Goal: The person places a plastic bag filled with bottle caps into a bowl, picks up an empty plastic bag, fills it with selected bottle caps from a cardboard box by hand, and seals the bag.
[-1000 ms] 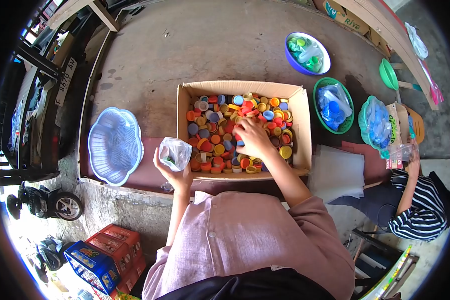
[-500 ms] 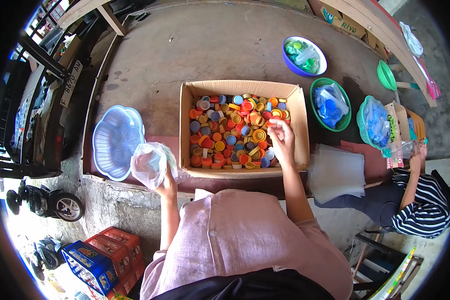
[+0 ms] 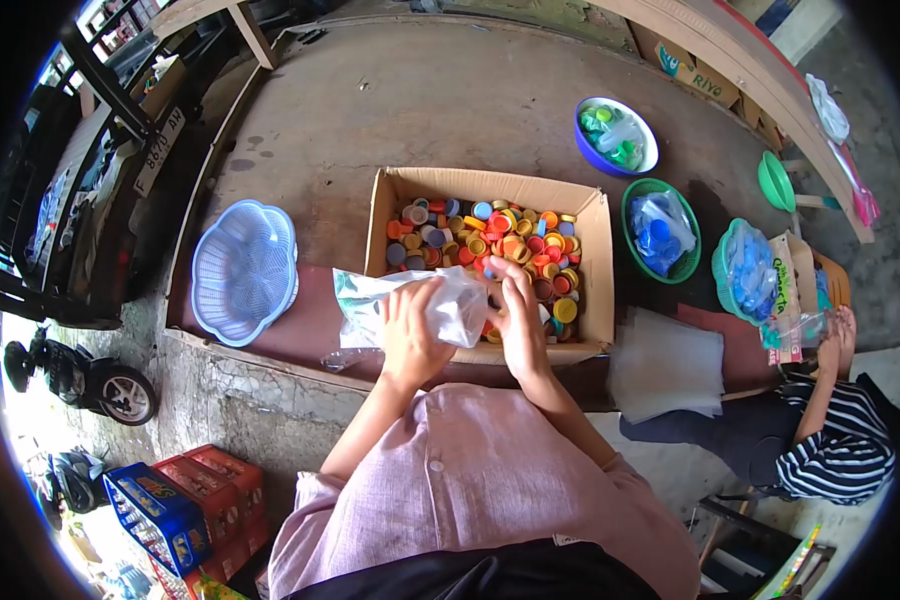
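Observation:
My left hand is closed around a clear plastic bag, holding it over the front edge of a cardboard box. The bag's right end reaches my right hand. That hand's fingers are curved and apart beside the bag, with the fingertips partly against it; I see no cap clearly between them. Many plastic bottle caps in red, orange, yellow and blue lie in the box. Bag and hands hide the box's lower left part.
A pale blue plastic basket stands left. At right are a purple bowl, a green basket and a teal basket with bagged caps, plus stacked clear plastic sheets. A co-worker in a striped shirt sits right.
My left hand has brought the bag rightward to the front of the box. My right hand has moved left from over the caps to the bag, and its earlier pinch has loosened.

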`<state>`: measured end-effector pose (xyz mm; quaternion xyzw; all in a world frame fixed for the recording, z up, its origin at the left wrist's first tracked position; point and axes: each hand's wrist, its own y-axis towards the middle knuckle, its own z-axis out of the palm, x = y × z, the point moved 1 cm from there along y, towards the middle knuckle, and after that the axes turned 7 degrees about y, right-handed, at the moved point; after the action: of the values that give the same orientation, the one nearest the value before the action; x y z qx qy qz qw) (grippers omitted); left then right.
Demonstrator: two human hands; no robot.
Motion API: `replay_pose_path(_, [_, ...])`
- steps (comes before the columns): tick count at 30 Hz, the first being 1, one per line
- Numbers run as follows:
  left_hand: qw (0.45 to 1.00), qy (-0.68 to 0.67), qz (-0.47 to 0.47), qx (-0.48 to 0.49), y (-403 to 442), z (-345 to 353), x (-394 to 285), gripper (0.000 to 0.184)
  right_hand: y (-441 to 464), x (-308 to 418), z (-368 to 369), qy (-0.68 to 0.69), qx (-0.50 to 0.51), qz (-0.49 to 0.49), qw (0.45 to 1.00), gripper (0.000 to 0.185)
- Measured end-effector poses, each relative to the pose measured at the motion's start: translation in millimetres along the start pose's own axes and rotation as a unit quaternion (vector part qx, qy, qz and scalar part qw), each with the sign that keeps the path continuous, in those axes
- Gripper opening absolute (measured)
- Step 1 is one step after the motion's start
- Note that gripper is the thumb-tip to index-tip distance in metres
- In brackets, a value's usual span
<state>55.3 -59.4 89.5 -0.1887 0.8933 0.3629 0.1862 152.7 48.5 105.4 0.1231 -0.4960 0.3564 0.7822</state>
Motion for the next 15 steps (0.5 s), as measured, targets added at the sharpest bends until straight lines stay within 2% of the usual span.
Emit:
replay_pose_path(1, [0.999,0.022,0.003,0.050,2,1,-4,0.085,5,-10,-6,0.065,-0.021,0.067,0.995,0.029])
replay_pose_path(3, [0.993,0.033,-0.009,0.111,6,4,-13,0.084,16,-42,-28,0.095,-0.004,0.065,0.993,0.029])
replay_pose_path(6, [0.988,0.019,0.023,0.149,8,-6,-19,0.085,22,-55,-37,0.121,0.016,0.077,0.990,0.029])
replay_pose_path(7, [0.989,0.020,0.022,0.147,5,-10,-17,0.085,22,-55,-37,0.116,0.017,0.089,0.989,0.028])
replay_pose_path(9, [0.998,-0.031,0.023,0.045,0,-25,-5,0.080,26,-55,-37,0.104,0.033,0.060,0.992,0.025])
replay_pose_path(10, [0.998,-0.042,-0.007,-0.040,-5,-27,10,0.069,30,-59,-41,0.107,0.047,0.054,0.992,0.023])
replay_pose_path(11, [0.985,-0.034,-0.116,-0.120,-16,-21,26,0.063,33,-63,-45,0.112,0.061,0.048,0.991,0.021])
replay_pose_path(12, [0.974,0.018,-0.162,-0.157,-20,-20,48,0.054,37,-67,-47,0.112,0.062,0.047,0.991,0.021])
replay_pose_path(13, [0.948,0.017,-0.299,-0.107,-26,-25,61,0.045,40,-71,-48,0.109,0.044,0.033,0.993,0.020])
replay_pose_path(14, [0.942,0.031,-0.311,-0.125,-38,-17,87,0.036,43,-76,-50,0.106,0.026,0.020,0.994,0.019])
replay_pose_path(15, [0.911,-0.153,-0.382,-0.011,-41,-27,101,0.028,46,-82,-51,0.109,0.029,0.020,0.993,0.019])
